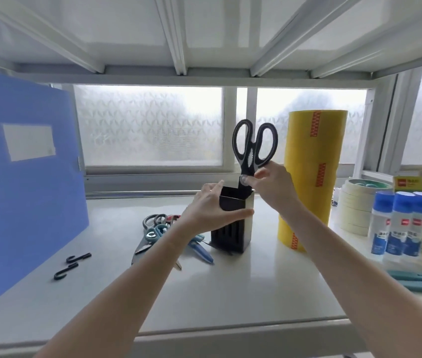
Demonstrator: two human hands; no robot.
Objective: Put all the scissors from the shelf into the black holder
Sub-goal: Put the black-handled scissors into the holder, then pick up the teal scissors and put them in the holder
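We are gripping the tall black slotted plastic holder [231, 223] with our left hand [208, 210], thumb across its front and fingers curled around its upper left side, as it is standing upright on the white shelf [230, 285]. Our right hand [271, 187] is pinching a pair of large black-handled scissors [252, 151] near the pivot, handles up, blades pointing down into the holder's open top. A heap of other scissors [160, 228], grey, teal, red and blue handled, is lying on the shelf just left of the holder, partly hidden behind our left forearm. A tall stack of yellow tape rolls [310, 177] is standing just right of the holder; a blue plastic file box [24, 182] is sitting far left.
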